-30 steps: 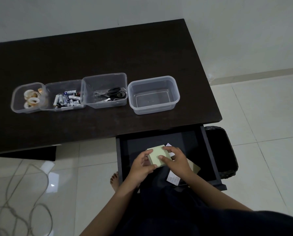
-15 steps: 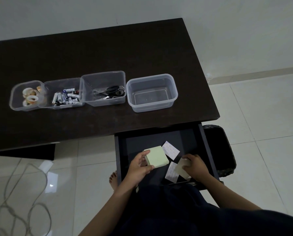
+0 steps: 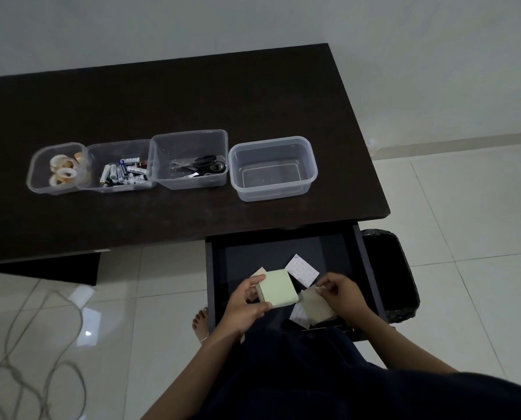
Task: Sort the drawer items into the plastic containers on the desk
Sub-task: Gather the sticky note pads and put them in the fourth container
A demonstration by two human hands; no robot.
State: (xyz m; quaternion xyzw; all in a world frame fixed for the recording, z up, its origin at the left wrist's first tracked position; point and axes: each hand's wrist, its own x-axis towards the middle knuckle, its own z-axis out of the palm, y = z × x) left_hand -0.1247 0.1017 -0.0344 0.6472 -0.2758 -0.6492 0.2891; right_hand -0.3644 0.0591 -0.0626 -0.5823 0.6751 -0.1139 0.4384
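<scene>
- Our left hand (image 3: 247, 301) gripped the pale green note pad (image 3: 279, 287) over the open drawer (image 3: 371, 268), thumb on its top face, fingers curled beneath.
- Half a second earlier our right hand (image 3: 341, 294) had been lower, on a beige pad (image 3: 318, 304); now it pinched that pad's upper corner and had brought it against the green one.
- We judged both pads were being gathered for the empty container (image 3: 272, 168) on the desk (image 3: 192, 101); the other three already held tape rolls (image 3: 62, 172), batteries (image 3: 122, 174) and scissors (image 3: 204, 166).
- White label sheets (image 3: 302, 268) remained in the drawer.
- Both wrists angled inward, forearms reaching forward.
</scene>
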